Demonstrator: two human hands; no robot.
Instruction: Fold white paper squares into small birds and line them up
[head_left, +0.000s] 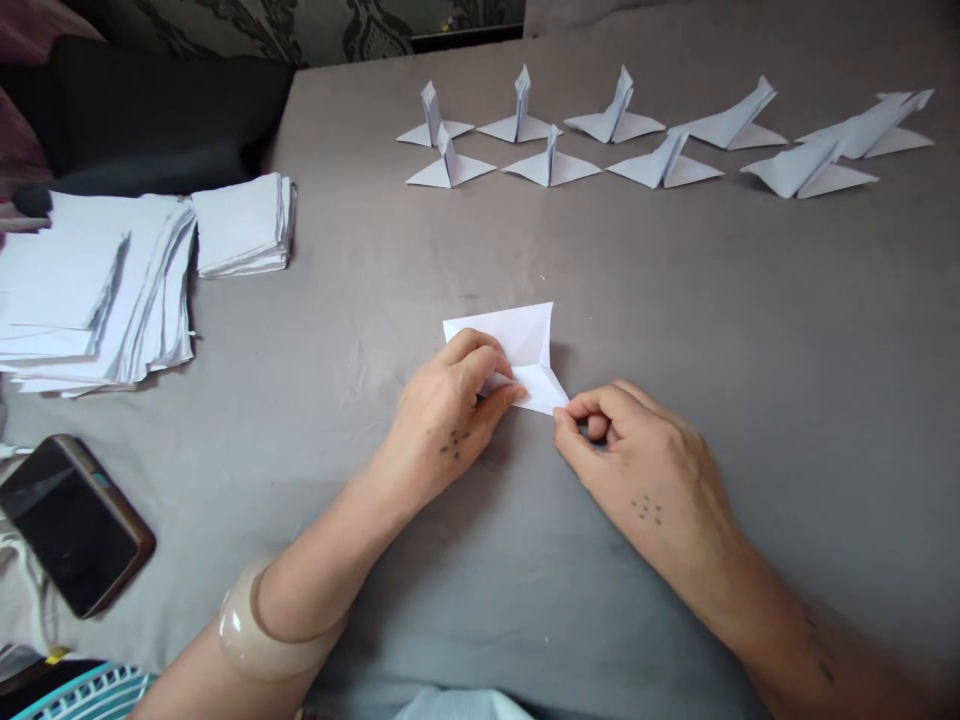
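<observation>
A partly folded sheet of white paper (525,335) is held above the middle of the grey cloth, its creases showing. My left hand (450,410) grips the paper's left and near side, thumb in front and fingers over the fold, hiding part of it. With thumb and forefinger, my right hand (637,460) pinches the paper's near right corner. Beyond the hands stand several folded white paper figures (551,165) in two rows, each with flat wings and an upright part.
At the left lie a large stack of white paper (150,290) and a smaller stack (240,225). A dark phone (71,525) rests nearer, with a white cable (34,590) beside it. A blue plastic basket (97,692) shows at the bottom left. Grey cloth (787,330) covers the surface.
</observation>
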